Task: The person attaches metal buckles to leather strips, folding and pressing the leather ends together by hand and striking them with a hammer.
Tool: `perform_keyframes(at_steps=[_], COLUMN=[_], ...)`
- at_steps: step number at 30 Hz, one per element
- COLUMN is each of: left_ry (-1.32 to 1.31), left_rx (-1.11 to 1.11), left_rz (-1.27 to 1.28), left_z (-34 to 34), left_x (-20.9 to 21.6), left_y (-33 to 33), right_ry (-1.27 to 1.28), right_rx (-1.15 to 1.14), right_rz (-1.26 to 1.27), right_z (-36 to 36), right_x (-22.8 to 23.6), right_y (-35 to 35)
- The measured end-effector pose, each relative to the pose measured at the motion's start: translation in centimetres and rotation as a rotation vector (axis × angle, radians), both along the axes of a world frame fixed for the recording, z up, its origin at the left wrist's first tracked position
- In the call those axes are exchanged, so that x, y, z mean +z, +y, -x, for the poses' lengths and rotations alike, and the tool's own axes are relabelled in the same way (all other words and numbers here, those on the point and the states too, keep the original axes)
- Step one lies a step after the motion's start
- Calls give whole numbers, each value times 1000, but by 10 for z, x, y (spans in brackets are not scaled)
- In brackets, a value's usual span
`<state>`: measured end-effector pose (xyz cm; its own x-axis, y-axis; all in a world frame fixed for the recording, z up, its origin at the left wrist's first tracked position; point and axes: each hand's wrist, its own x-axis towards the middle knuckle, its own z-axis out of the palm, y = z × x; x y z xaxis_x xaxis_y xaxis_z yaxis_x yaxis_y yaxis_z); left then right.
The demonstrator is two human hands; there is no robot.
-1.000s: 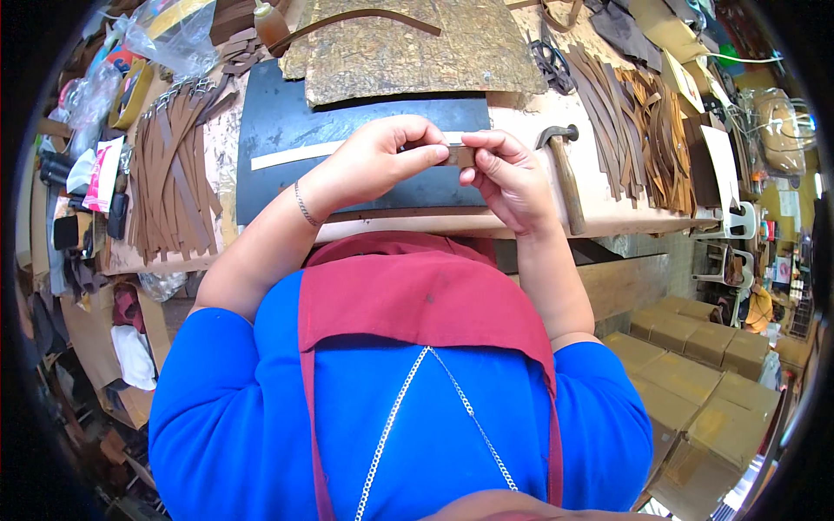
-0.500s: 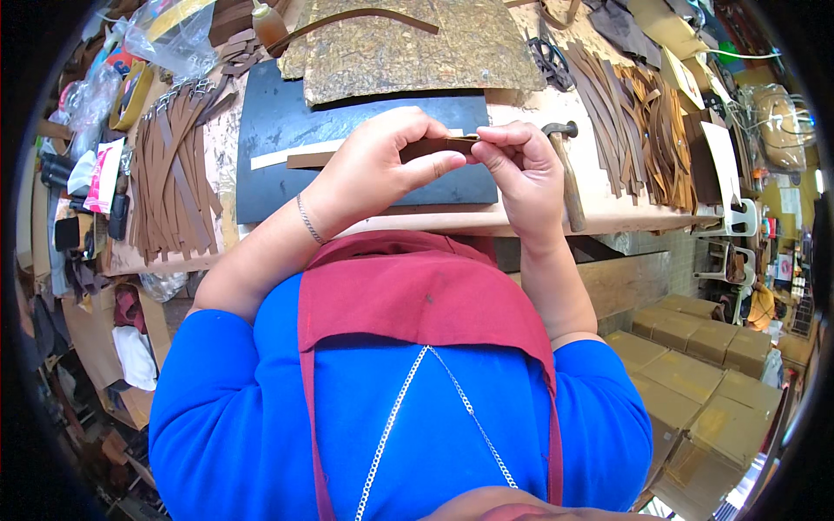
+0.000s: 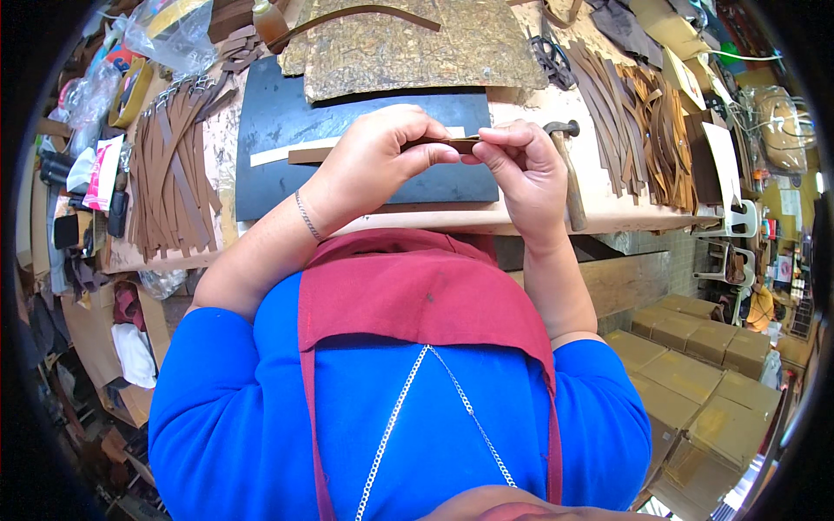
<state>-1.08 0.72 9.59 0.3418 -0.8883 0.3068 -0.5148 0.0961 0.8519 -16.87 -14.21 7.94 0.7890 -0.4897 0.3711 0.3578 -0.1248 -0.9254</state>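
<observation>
A brown leather-like strip (image 3: 306, 156) is stretched between my two hands above the workbench, one end reaching out to the left past my wrist. My left hand (image 3: 375, 158) is closed around it, thumb below and fingers above. At the strip's right end, my right hand (image 3: 524, 169) pinches it between thumb and fingertips, which partly hide that end. Beneath lies a dark flat board (image 3: 269, 193) with a white strip (image 3: 271, 158) on it, partly covered by my left hand. Just right of my right hand rests a hammer (image 3: 574, 198).
Bundles of brown strips lie at the left (image 3: 174, 174) and right (image 3: 599, 130) of the bench. Behind the dark board sits a mottled board (image 3: 417, 56), with a curved brown strip (image 3: 369, 11) across it. Scissors (image 3: 551, 61) lie nearby. Cardboard boxes (image 3: 678, 373) are stacked at lower right.
My left thumb has drawn in slightly toward the fingers, and the strip between my hands shows more edge-on. Both hands stay in almost the same place.
</observation>
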Motion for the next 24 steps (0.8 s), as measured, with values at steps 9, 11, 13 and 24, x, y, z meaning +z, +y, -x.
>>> perform_keyframes(at_steps=[9, 11, 13, 24], left_ry=[75, 91, 102, -2], left_rx=[-2, 0, -5, -89], left_rz=[-52, -89, -79, -48], left_z=[2, 3, 4, 0], left_x=[3, 4, 1, -5], left_y=[0, 2, 5, -1], right_ry=[34, 13, 24, 126], right_rx=[15, 37, 73, 131], right_rz=[82, 99, 123, 48], right_z=[-1, -1, -1, 6], right_x=[-3, -3, -3, 5], right_y=[-2, -1, -1, -7])
